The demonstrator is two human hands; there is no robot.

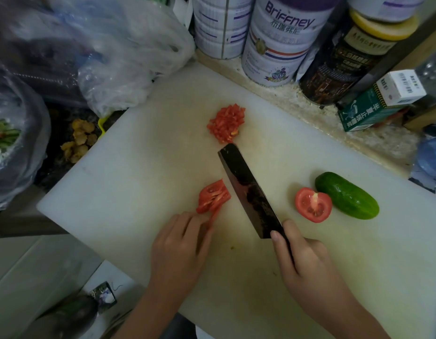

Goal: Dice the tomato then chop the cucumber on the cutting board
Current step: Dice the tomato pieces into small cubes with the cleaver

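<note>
Tomato slices (213, 196) at the centre of the cutting board (138, 167), touched by the left hand (180, 248) with fingers close together, seem to need crosswise cuts next from the knife (248, 192) clamped in the fingers of the right hand (307, 260); the tomato half (313, 204) and the cucumber (347, 195) wait at 3 o'clock.

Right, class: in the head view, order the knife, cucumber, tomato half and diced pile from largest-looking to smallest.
1. knife
2. cucumber
3. tomato half and diced pile: these look about alike, and the pile lies farther from the camera, so I would not rank them.
</note>
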